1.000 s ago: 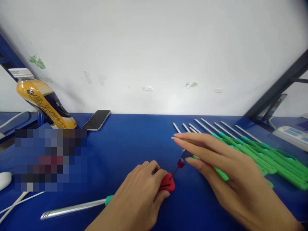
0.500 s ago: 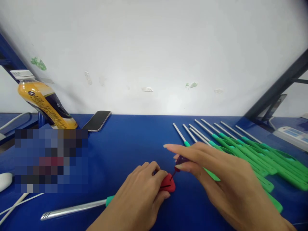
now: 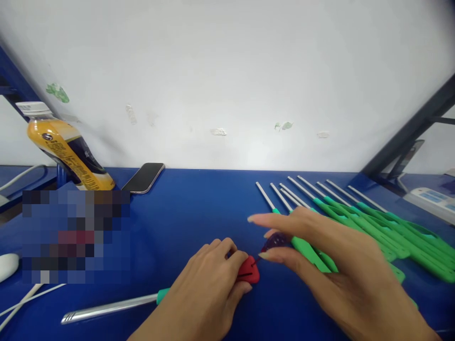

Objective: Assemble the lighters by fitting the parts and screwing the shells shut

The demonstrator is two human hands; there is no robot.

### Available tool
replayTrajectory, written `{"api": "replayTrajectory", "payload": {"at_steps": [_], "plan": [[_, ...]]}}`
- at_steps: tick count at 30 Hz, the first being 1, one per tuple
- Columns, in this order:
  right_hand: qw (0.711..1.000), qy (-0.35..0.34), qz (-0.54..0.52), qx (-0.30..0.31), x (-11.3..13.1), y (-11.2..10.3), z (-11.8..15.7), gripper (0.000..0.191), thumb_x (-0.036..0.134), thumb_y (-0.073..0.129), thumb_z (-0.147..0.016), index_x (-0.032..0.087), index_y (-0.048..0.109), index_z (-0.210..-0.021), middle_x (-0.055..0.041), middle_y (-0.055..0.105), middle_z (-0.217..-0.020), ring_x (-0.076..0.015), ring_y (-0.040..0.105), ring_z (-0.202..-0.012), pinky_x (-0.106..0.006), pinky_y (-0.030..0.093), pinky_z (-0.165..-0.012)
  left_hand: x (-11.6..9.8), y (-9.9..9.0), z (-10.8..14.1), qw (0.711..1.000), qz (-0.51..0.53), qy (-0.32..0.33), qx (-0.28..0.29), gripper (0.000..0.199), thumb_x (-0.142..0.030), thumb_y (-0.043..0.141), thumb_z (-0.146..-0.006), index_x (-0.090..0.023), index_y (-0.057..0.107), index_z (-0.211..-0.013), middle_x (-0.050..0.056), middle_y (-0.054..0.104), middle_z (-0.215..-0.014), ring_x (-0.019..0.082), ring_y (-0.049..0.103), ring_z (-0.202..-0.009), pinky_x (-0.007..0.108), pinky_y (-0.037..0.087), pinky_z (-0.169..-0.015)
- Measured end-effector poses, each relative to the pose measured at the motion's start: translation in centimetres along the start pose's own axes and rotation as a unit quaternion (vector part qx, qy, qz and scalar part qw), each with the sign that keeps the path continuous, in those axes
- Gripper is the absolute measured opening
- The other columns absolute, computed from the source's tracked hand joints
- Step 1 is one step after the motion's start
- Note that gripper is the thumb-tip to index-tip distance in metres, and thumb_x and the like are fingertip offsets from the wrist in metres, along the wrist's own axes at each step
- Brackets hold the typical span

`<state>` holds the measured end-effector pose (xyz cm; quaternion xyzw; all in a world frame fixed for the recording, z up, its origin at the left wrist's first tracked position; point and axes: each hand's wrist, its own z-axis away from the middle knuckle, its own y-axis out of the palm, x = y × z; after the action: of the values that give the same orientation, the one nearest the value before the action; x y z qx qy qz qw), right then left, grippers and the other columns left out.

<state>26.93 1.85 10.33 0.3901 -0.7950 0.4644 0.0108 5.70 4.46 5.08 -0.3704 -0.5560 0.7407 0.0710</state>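
Observation:
Near the front centre, my left hand (image 3: pixel 209 284) is closed on a red slotted piece (image 3: pixel 250 271), held low over the blue table. A metal rod with a teal collar (image 3: pixel 110 308) reaches out to the left from under that hand. My right hand (image 3: pixel 320 255) pinches a dark purple, screwdriver-like handle (image 3: pixel 279 240) between thumb and fingers, with the index finger stretched out above it. The handle's thin shaft points down-left at the red piece; whether its tip touches is too small to tell.
Several green-handled metal rods (image 3: pixel 384 227) lie fanned out at the right. A phone (image 3: pixel 145 178) lies at the back left beside a tilted yellow bottle (image 3: pixel 71 151). White cables and a white mouse (image 3: pixel 7 266) are at far left, a power strip (image 3: pixel 432 201) at far right.
My right hand and the purple handle have shifted slightly right and down, and the handle leans more. My left hand and the red piece have stayed in place.

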Motion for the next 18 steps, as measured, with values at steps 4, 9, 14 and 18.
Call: {"api": "replayTrajectory", "payload": {"at_steps": [4,9,14,18], "plan": [[0.997,0.028,0.053,-0.044,-0.36,0.33,-0.05,0.018,0.023,0.067,-0.105,0.035,0.074,-0.118,0.0037,0.073,-0.1,-0.01,0.073,-0.08,-0.019,0.058,-0.073,0.01,0.0,0.0,1.0,0.0,-0.001,0.002,0.022,-0.02,0.062,-0.102,-0.026,0.068,-0.123,0.005,0.066,-0.121,0.032,0.063,-0.109,0.052,0.051,-0.094],[0.999,0.04,0.021,0.006,-0.8,-0.04,0.25,0.044,0.022,0.052,-0.111,0.038,0.057,-0.151,0.003,0.075,-0.136,-0.0148,0.073,-0.121,-0.025,0.058,-0.103,-0.13,-0.14,0.13,1.0,-0.001,-0.001,0.005,0.018,-0.019,0.062,-0.102,-0.024,0.07,-0.118,0.005,0.066,-0.119,0.03,0.064,-0.106,0.049,0.051,-0.092],[0.998,0.038,0.012,-0.04,-0.28,-0.17,-0.14,0.018,0.021,0.065,-0.105,0.035,0.073,-0.113,0.005,0.078,-0.097,-0.0133,0.076,-0.08,-0.022,0.059,-0.072,-0.07,-0.09,0.05,1.0,0.0,-0.001,0.002,0.021,-0.02,0.062,-0.102,-0.025,0.069,-0.122,0.005,0.066,-0.121,0.03,0.064,-0.108,0.049,0.051,-0.094],[0.999,0.018,0.017,-0.034,-0.19,-0.32,-0.09,0.021,0.021,0.065,-0.105,0.032,0.075,-0.12,0.0001,0.08,-0.112,-0.0158,0.079,-0.094,-0.023,0.062,-0.081,-0.1,-0.07,0.02,1.0,0.002,0.0,-0.003,0.024,-0.02,0.061,-0.103,-0.026,0.069,-0.125,0.005,0.066,-0.12,0.031,0.064,-0.107,0.052,0.052,-0.094]]}}
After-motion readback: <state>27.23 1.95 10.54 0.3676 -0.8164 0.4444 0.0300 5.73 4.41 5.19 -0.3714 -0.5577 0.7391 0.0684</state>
